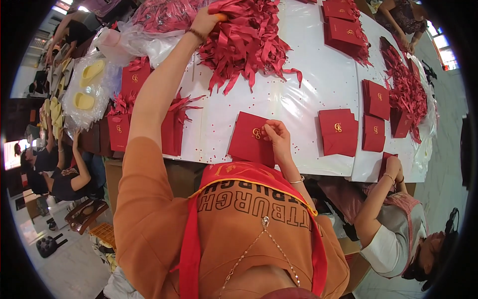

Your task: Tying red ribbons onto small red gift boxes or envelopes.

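Observation:
My left arm stretches far across the table. My left hand (206, 23) is at the left edge of a big heap of red ribbons (249, 42), its fingers closed on ribbon and partly hidden, with something orange at a fingertip. Close to my body a flat red paper bag (245, 138) with gold lettering lies at the table's near edge. My right hand (279, 141) pinches its right side between thumb and fingers. Left of it, partly behind my left arm, stand more red bags (172, 132) with ribbons attached.
Stacked red bags (338, 132) lie to the right, more (343, 31) at the far right. Small red dots are scattered over the white table (303, 84). Yellow slippers (84, 101) in clear plastic sit at left. A co-worker (393, 224) handles a red item at right; other people work at left.

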`<action>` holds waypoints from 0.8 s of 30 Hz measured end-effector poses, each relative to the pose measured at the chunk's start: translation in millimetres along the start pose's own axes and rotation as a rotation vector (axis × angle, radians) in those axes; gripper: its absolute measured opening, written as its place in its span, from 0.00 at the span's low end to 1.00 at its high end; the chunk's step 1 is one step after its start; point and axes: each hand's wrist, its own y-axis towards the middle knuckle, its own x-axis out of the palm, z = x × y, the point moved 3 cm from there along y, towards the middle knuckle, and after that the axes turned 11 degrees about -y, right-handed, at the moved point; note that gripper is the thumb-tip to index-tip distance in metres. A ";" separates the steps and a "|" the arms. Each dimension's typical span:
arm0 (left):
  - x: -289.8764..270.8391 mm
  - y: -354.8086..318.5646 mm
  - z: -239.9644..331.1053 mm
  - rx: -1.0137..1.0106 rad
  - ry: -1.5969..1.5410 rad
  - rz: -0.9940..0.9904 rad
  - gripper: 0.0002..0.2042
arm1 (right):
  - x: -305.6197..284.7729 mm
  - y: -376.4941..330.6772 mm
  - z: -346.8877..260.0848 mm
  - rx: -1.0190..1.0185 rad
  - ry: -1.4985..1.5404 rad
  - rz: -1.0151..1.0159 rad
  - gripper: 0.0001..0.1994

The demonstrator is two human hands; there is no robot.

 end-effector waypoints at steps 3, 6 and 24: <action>13.4 -44.6 -4.0 -0.033 0.049 -0.082 0.11 | 5.0 0.8 0.1 -0.013 -0.019 -0.021 0.07; -22.4 -80.6 -87.1 -0.139 0.531 -0.219 0.19 | 10.9 -1.2 1.8 -0.021 -0.036 -0.076 0.07; -6.8 -52.4 -84.7 0.068 0.701 0.286 0.18 | 11.4 -6.3 -0.8 -0.089 -0.100 -0.062 0.07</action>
